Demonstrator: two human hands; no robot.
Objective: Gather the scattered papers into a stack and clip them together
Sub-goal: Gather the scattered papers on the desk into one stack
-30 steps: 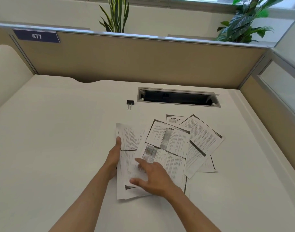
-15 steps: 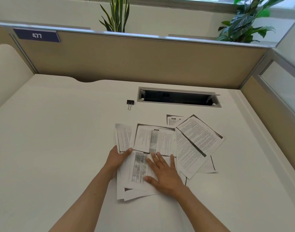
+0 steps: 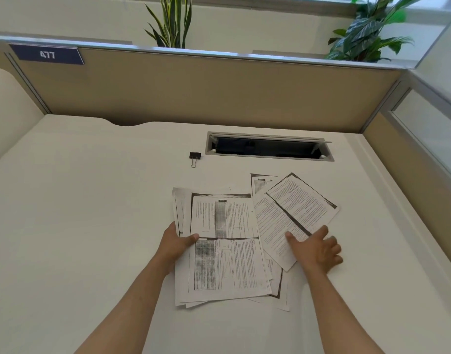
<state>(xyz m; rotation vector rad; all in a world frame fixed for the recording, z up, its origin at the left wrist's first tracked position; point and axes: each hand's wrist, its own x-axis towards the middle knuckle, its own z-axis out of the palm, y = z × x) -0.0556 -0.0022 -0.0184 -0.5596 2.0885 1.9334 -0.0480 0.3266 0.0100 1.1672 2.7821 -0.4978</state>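
Observation:
Several printed sheets lie overlapped on the white desk point(image 3: 78, 200). A roughly squared pile point(image 3: 227, 249) sits in the middle, and my left hand point(image 3: 176, 245) grips its left edge, thumb on top. To the right, tilted sheets point(image 3: 293, 213) fan out, with one more sheet point(image 3: 261, 181) peeking out behind them. My right hand point(image 3: 315, 249) rests with spread fingers on the lower right edge of the tilted sheets. A small black binder clip point(image 3: 194, 157) lies alone beyond the papers, apart from both hands.
A rectangular cable opening point(image 3: 269, 148) is cut into the desk just right of the clip. Tan partition walls point(image 3: 219, 93) close off the back and right sides. Two potted plants point(image 3: 172, 21) stand behind the partition.
The top sheets have been slid left and squared over the middle pile. My right hand has left that pile and moved right onto the tilted sheets. My left hand now pinches the pile's edge.

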